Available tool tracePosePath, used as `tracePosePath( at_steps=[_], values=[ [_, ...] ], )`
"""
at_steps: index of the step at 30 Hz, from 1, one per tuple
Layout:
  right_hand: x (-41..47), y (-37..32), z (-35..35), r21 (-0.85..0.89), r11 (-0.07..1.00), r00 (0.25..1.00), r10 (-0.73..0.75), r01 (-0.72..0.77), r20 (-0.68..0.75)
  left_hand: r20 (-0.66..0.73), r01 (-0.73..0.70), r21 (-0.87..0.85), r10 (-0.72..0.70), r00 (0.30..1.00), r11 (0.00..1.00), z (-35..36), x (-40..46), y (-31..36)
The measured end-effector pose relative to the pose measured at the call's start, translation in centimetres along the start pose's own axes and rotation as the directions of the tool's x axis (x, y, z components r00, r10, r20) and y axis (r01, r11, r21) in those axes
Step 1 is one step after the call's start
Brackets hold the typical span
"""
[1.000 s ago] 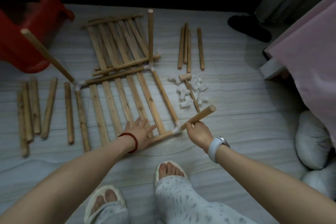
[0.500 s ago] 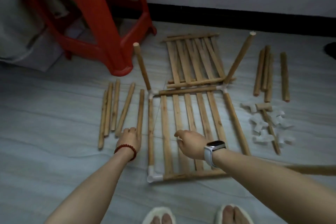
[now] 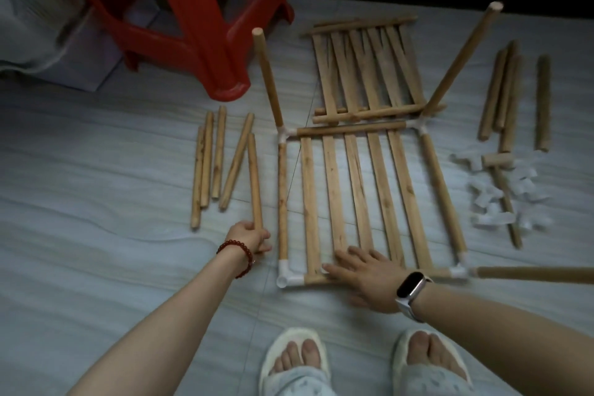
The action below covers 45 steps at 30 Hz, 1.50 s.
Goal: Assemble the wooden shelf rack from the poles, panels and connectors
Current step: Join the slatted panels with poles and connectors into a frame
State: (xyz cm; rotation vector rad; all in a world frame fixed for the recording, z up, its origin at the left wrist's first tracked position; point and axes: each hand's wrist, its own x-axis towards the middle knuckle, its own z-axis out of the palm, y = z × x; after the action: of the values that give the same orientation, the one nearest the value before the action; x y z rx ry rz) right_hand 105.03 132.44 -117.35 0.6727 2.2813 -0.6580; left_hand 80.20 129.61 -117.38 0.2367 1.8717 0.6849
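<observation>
A wooden frame [image 3: 437,183] of poles joined by white corner connectors lies flat on the floor, with slats across it. Upright poles [image 3: 268,77] rise from its two far corners, and another pole [image 3: 533,275] sticks out to the right of the near right corner. The near left connector [image 3: 287,275] has no upright pole. My left hand [image 3: 250,236] grips the near end of a loose pole [image 3: 254,177] just left of the frame. My right hand [image 3: 363,273] rests flat, fingers spread, on the near ends of the slats.
Several loose poles [image 3: 212,161] lie left of the frame, and more [image 3: 511,96] at the far right. A second slat panel [image 3: 366,71] lies beyond the frame. White connectors [image 3: 501,193] are heaped at the right. A red plastic stool [image 3: 199,19] stands at the far left. My slippered feet [image 3: 295,360] are near.
My right hand left the pole at the near right corner and moved left onto the slats. My left hand went to the loose poles and closed round one. My view swung left.
</observation>
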Motion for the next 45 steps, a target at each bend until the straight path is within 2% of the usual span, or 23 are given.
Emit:
tracePosePath(
  at_steps=[2, 5, 9, 11, 15, 24, 30, 33, 37, 38, 42, 45],
  values=[
    [-0.3, -0.2, 0.3, -0.073, 0.997, 0.999, 0.036, -0.035, 0.016, 0.082, -0.071, -0.057, 0.076, 0.994, 0.996, -0.6, -1.6, -0.7],
    [0.6, -0.6, -1.2, -0.049, 0.995, 0.996, 0.082, -0.083, -0.020, 0.126, -0.211, -0.048, 0.215, 0.968, 0.976, -0.9, -3.5, -2.1],
    [2.6, -1.6, -2.5, 0.064, 0.988, 0.989, 0.144, -0.141, -0.037, -0.008, -0.326, -0.068, 0.326, 0.945, 0.943, -1.0, -4.0, -3.4],
    [3.2, -1.7, -2.8, 0.109, 0.984, 0.988, 0.148, -0.143, -0.037, -0.083, -0.378, -0.019, 0.375, 0.923, 0.926, -1.2, -3.6, -3.3],
    [3.3, -1.5, -2.8, 0.144, 0.979, 0.988, 0.150, -0.144, -0.028, -0.140, -0.450, 0.093, 0.459, 0.877, 0.888, -1.3, -3.1, -3.3],
    [3.3, -1.6, -2.7, 0.184, 0.971, 0.987, 0.159, -0.153, -0.021, -0.143, -0.538, 0.282, 0.589, 0.795, 0.795, -1.0, -3.2, -4.9],
    [3.5, -1.7, -2.5, 0.182, 0.970, 0.985, 0.168, -0.160, -0.027, -0.090, -0.464, 0.529, 0.590, 0.802, 0.711, 0.0, -2.9, -3.7],
    [3.5, -1.5, -2.3, 0.179, 0.972, 0.988, 0.156, -0.152, -0.011, -0.080, -0.518, 0.386, 0.588, 0.805, 0.763, 0.1, -3.9, -3.8],
    [3.5, -1.2, -2.7, 0.176, 0.974, 0.989, 0.146, -0.142, -0.012, -0.161, -0.714, 0.230, 0.750, 0.642, 0.661, 0.1, -5.6, -2.0],
    [3.4, -1.2, -2.8, 0.176, 0.975, 0.990, 0.141, -0.138, -0.009, -0.185, -0.716, 0.198, 0.743, 0.644, 0.670, 0.4, -5.8, -1.5],
    [3.6, -1.2, -2.5, 0.179, 0.976, 0.992, 0.127, -0.125, -0.001, -0.310, -0.601, 0.000, 0.572, 0.759, 0.799, 1.6, -5.5, -1.2],
    [4.0, -0.8, -2.2, 0.181, 0.976, 0.992, 0.124, -0.118, -0.022, -0.338, -0.623, -0.044, 0.576, 0.745, 0.781, 2.1, -4.9, -1.6]
  ],
)
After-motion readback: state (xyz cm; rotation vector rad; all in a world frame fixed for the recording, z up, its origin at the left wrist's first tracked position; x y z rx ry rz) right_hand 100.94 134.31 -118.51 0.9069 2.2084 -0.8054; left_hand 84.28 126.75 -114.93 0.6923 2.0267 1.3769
